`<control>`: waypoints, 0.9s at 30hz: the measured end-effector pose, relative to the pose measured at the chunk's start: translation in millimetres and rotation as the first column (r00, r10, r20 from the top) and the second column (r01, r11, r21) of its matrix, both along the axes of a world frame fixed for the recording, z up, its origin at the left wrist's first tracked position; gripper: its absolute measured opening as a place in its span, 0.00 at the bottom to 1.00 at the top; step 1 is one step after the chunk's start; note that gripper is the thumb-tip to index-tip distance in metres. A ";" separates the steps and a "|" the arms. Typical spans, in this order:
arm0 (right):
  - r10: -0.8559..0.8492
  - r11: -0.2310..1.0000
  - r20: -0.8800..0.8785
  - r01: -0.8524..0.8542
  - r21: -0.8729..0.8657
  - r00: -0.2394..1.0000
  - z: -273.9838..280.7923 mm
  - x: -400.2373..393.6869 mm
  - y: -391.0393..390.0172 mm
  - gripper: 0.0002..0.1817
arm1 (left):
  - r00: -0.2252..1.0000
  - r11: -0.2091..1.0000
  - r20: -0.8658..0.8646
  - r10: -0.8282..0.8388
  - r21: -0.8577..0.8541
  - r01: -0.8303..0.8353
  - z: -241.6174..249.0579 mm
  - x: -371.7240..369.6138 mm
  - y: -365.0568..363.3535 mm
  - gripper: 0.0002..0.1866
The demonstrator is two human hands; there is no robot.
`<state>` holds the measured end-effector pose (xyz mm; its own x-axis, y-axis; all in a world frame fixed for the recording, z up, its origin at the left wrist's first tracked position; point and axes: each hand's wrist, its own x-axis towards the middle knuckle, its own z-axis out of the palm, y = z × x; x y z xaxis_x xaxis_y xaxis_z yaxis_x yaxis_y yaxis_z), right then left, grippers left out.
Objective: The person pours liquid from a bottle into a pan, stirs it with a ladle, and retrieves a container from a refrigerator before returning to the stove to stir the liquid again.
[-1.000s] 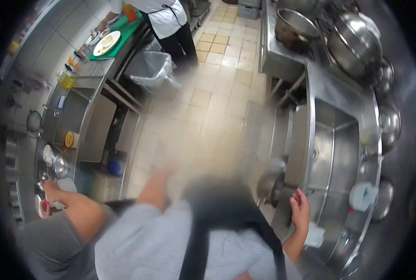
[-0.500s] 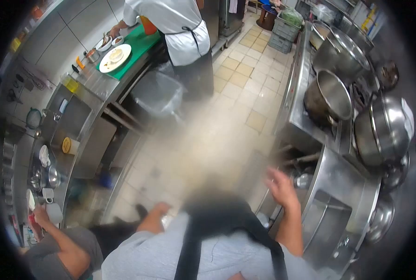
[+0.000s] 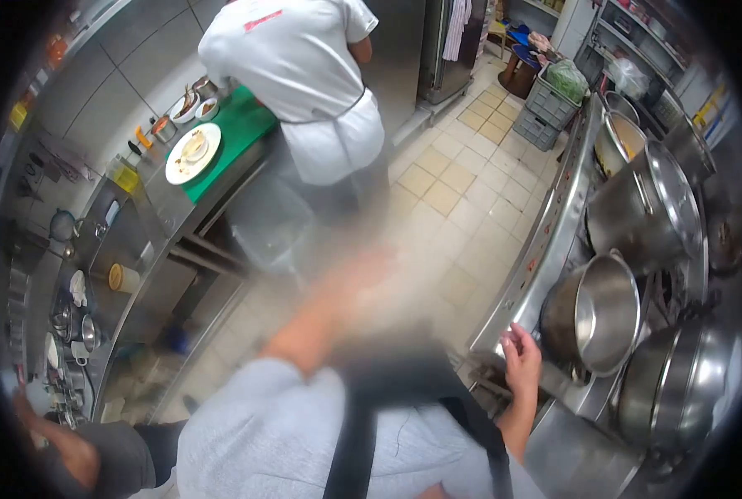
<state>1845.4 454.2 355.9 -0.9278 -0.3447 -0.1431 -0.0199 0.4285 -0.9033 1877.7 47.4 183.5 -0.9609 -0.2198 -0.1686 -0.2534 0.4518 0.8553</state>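
My right hand [image 3: 521, 356] is raised beside the stove's front edge, fingers up and loosely bent, with nothing visible in it. Nearest to it is an open, deep steel pot [image 3: 608, 312] on the stove [image 3: 527, 279]. My left hand [image 3: 369, 270] reaches forward over the floor at the middle of the view. A hazy smear covers it, so its fingers and anything in them cannot be made out. Past it, below the counter, is a clear plastic bag [image 3: 267, 229] lining a bin.
A co-worker in white [image 3: 304, 83] stands at the left counter by a green board [image 3: 250, 121] holding a white plate [image 3: 180, 172]. Another person [image 3: 96, 457] is at lower left. Large pots [image 3: 637, 208] line the stove; grey crates [image 3: 546, 112] stand farther along the tiled floor [image 3: 471, 204].
My view has moved forward along the aisle. My left arm has swung out forward, and my right hand is now closer to the stove pot. The co-worker in white has turned further away.
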 end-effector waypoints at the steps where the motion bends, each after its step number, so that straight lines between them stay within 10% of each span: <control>1: 0.008 0.997 -0.011 -0.009 -0.070 1.000 7.4 -29.7 -12.3 0.21 | 0.996 0.999 -0.083 -0.032 -0.024 0.030 -0.5 -29.8 -7.8 0.32; 5: 0.112 0.986 -0.116 -0.125 -0.113 0.987 60.3 -138.9 -73.9 0.21 | 0.986 0.983 -0.152 0.069 0.178 -0.041 111.7 -118.7 -9.1 0.33; 9: 0.159 0.962 -0.235 -0.204 -0.180 0.959 76.3 -223.5 -130.9 0.19 | 0.975 0.997 -0.208 0.079 0.014 -0.078 165.3 -210.6 -64.8 0.38; 16: 0.233 0.972 -0.176 -0.234 0.018 0.956 36.7 -320.4 -173.3 0.19 | 0.650 0.895 -0.633 0.421 0.171 -0.413 257.1 -391.3 -196.3 0.49; 20: 0.121 0.993 0.031 -0.121 0.000 0.992 25.7 -349.5 -165.2 0.21 | 0.209 0.628 -0.817 0.537 0.222 -0.746 307.7 -482.9 -301.1 0.53; 24: 0.015 0.999 0.107 -0.011 -0.036 0.994 10.1 -375.8 -142.3 0.22 | -0.081 0.124 -0.638 0.766 0.270 -0.955 345.9 -517.2 -383.5 0.56; 27: -0.080 0.997 0.212 0.083 -0.006 0.974 -6.2 -404.8 -124.7 0.22 | -0.164 0.003 -0.533 0.830 0.299 -0.954 346.9 -516.9 -424.7 0.54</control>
<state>1440.6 329.6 349.7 -0.9021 -0.2727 -0.3344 0.2065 0.4076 -0.8895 1360.8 -377.3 530.4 0.3254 -0.8924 0.3127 -0.1757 0.2678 0.9473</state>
